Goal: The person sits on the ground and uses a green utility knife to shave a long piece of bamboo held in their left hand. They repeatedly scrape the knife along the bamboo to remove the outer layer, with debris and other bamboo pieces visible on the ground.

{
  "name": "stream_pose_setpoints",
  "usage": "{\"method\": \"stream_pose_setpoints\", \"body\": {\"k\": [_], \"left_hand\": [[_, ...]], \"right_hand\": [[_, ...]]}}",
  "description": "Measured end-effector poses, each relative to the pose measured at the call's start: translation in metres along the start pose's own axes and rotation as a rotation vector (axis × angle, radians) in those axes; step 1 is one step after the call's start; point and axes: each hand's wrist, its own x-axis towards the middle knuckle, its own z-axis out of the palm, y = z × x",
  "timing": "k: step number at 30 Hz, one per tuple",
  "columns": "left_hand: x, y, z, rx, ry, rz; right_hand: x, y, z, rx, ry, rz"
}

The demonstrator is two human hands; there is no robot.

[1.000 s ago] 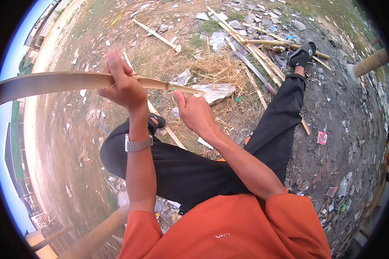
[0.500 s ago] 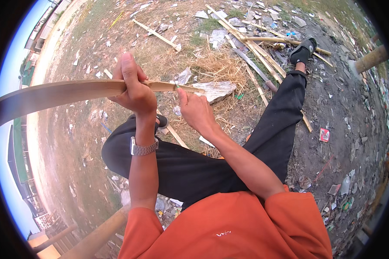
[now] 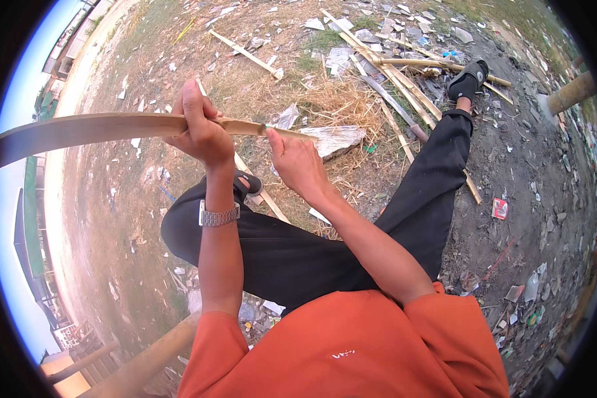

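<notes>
Since a moment ago, both hands have slid a little right along the bamboo strip [image 3: 99, 127]. Left hand [image 3: 202, 132] is closed tight around the strip, likely to hold it steady in the air. Right hand [image 3: 298, 162] is just past it, closed on the strip's thin end near a small blade [image 3: 262, 128]. Below the strip are black trousers [image 3: 312, 245]. Under the strip lies dirt ground [image 3: 530, 172] with dry grass, litter and bamboo sticks [image 3: 404, 63].
</notes>
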Motion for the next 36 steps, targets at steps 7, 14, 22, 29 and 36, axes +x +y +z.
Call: {"method": "stream_pose_setpoints", "body": {"k": [7,14,22,29,36], "left_hand": [[-0.002,-0.001,0.005,-0.004,-0.092,0.074],[-0.006,0.003,0.011,-0.016,-0.152,0.110],[-0.009,-0.002,0.011,-0.050,-0.143,0.123],[-0.008,-0.001,0.013,-0.100,-0.178,0.123],[-0.002,-0.005,0.014,-0.044,-0.129,0.085]], "right_hand": [[-0.002,0.020,-0.010,0.275,-0.060,-0.066],[-0.020,-0.001,-0.028,0.295,-0.017,-0.046],[-0.017,0.000,-0.021,-0.045,0.006,0.040],[-0.026,0.134,-0.008,-0.320,-0.195,0.421],[0.023,0.081,-0.017,-0.008,-0.005,0.311]]}}
